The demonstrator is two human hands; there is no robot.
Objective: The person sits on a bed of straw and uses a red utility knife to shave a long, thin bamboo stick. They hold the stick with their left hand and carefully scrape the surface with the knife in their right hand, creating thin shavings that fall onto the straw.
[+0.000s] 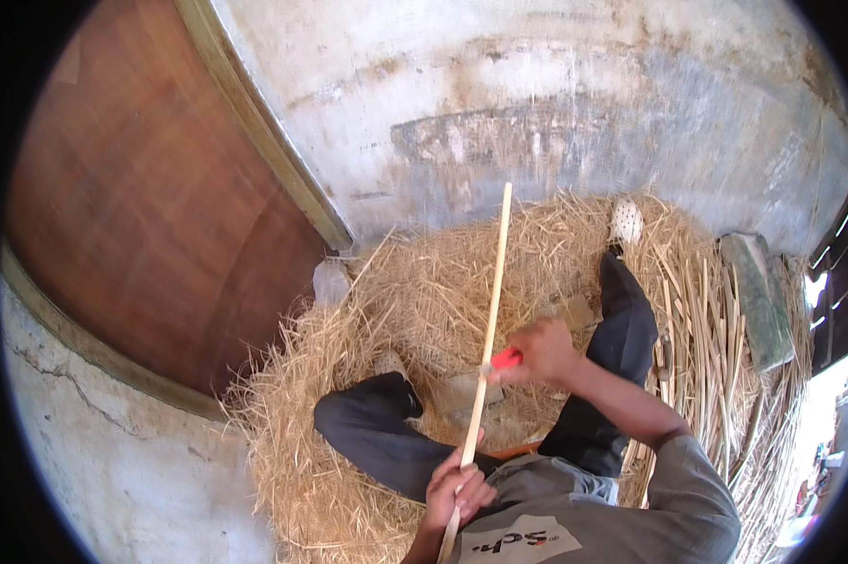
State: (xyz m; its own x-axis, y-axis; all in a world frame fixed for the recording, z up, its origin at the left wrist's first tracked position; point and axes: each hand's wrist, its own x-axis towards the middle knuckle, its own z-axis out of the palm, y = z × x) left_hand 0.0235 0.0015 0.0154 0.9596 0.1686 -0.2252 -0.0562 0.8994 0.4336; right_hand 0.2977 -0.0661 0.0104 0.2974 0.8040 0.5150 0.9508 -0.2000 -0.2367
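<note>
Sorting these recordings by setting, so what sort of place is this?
Probably a makeshift workshop for wood or bamboo: what look like shavings lie heaped on the ground, long strips lie to the right, and the wall is stained and worn.

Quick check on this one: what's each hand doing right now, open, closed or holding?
Left hand: closed, holding the pale strip near its lower end.
Right hand: closed, holding a red-handled tool at the strip.
</note>
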